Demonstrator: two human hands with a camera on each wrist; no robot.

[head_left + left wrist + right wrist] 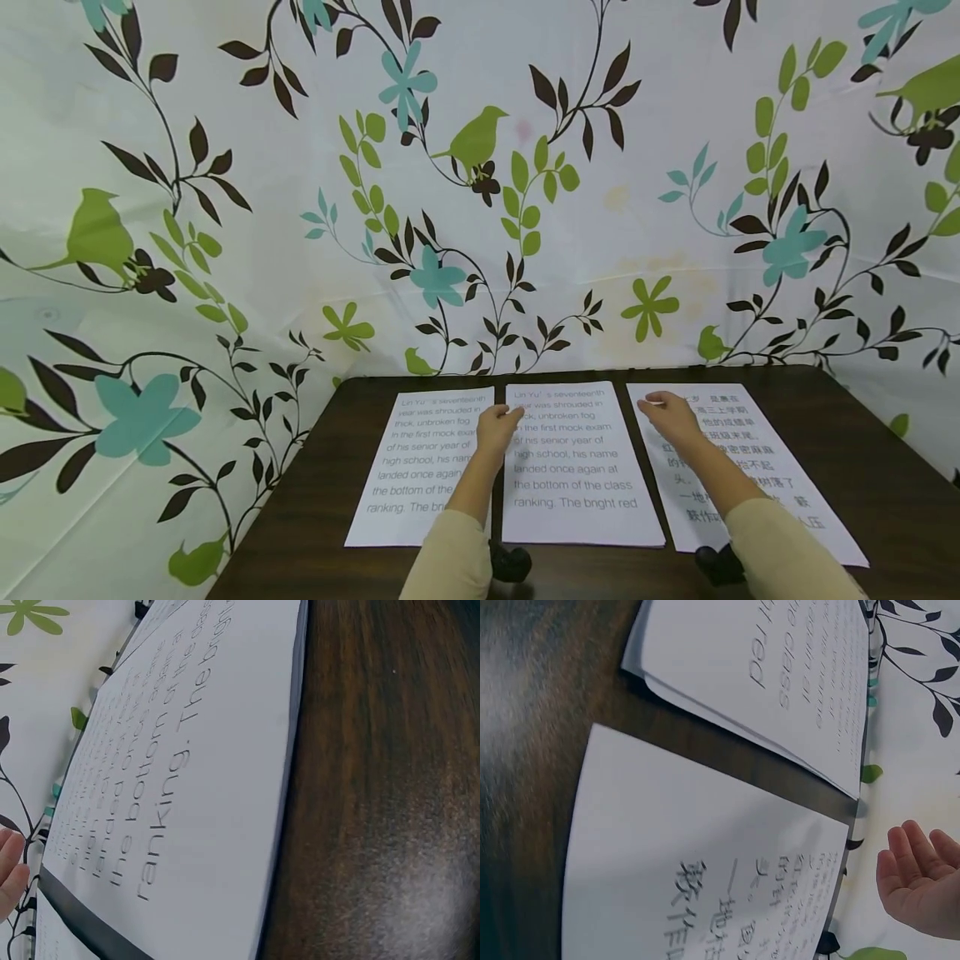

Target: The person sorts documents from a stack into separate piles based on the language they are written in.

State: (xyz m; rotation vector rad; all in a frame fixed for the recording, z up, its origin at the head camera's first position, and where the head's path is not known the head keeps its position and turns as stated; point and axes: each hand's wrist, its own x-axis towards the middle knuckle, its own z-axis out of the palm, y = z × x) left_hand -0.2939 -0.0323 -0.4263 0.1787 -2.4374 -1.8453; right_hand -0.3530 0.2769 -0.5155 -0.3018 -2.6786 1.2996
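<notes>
Three printed paper sets lie side by side on a dark wooden table: a left English sheet (405, 467), a middle English stack (573, 525) with several layers at its edge in the right wrist view, and a right sheet with Chinese text (686, 492). My left hand (498, 429) is over the gap between the left and middle papers, holding nothing visible. Above the top left part of the Chinese sheet is my right hand (670, 417); the right wrist view shows that hand (922, 881) empty, its fingers loosely bent.
A white cloth (615, 317) printed with leaves, flowers and birds hangs behind the dark table (300, 517). Black rounded objects show at the wrists, one by the left sleeve (450, 558) and one by the right sleeve (780, 550).
</notes>
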